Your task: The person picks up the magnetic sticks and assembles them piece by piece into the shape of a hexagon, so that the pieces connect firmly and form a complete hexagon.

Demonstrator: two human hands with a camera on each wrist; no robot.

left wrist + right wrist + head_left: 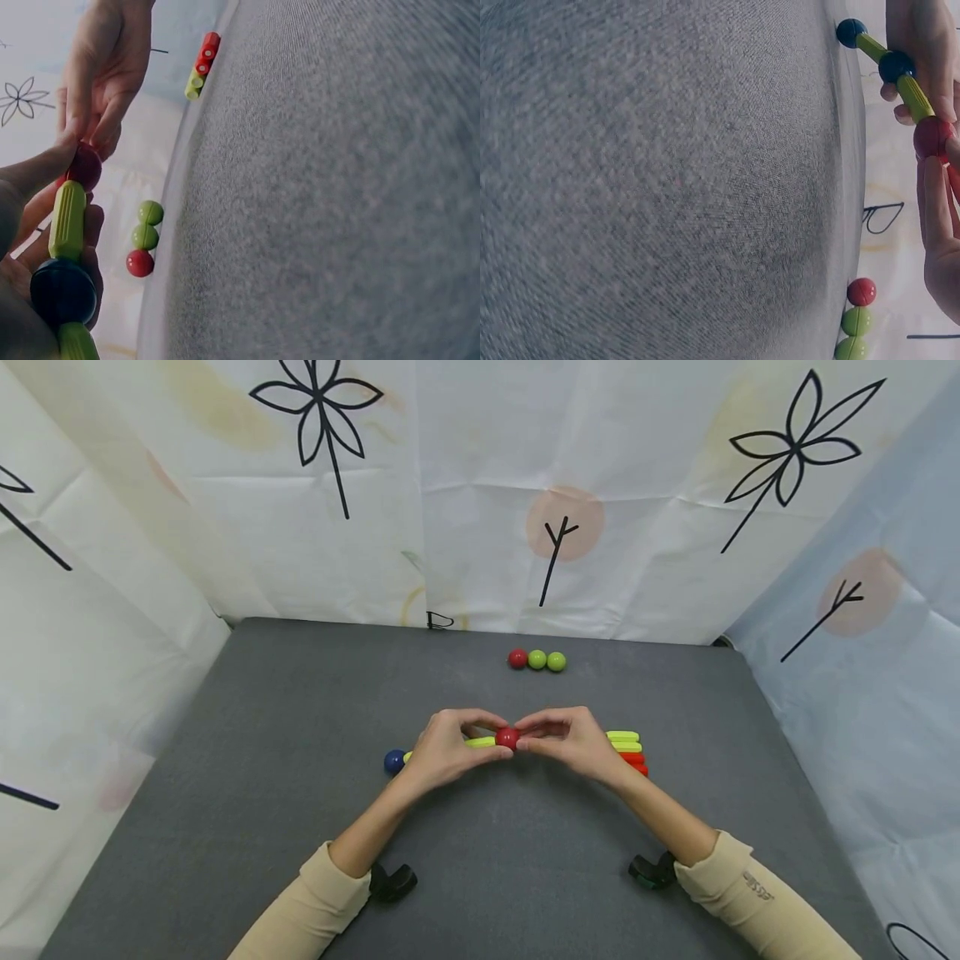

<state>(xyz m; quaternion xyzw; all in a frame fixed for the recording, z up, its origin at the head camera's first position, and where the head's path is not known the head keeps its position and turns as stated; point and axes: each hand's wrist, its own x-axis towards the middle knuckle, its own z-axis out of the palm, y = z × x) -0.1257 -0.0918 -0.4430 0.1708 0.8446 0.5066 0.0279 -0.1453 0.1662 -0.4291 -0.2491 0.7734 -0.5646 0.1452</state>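
Both hands meet above the grey table at a red ball [507,738] on the end of a toy chain of balls and rods. My left hand [447,745] holds the chain, its thumb and fingers reaching the red ball. From that ball run a yellow-green rod [67,221], a blue ball [64,292], another yellow-green rod [870,47] and an end blue ball [851,33]. With thumb and fingertips, my right hand [570,739] pinches the red ball from the other side. A sliver of red shows among the right fingers in the right wrist view; its kind is unclear.
Behind the hands, a loose red ball [517,659] and two green balls [546,661] sit in a row. Yellow-green rods [624,742] and red rods [636,764] lie partly hidden beyond the right hand. Patterned cloth [480,543] encloses the table [315,693] at back and sides.
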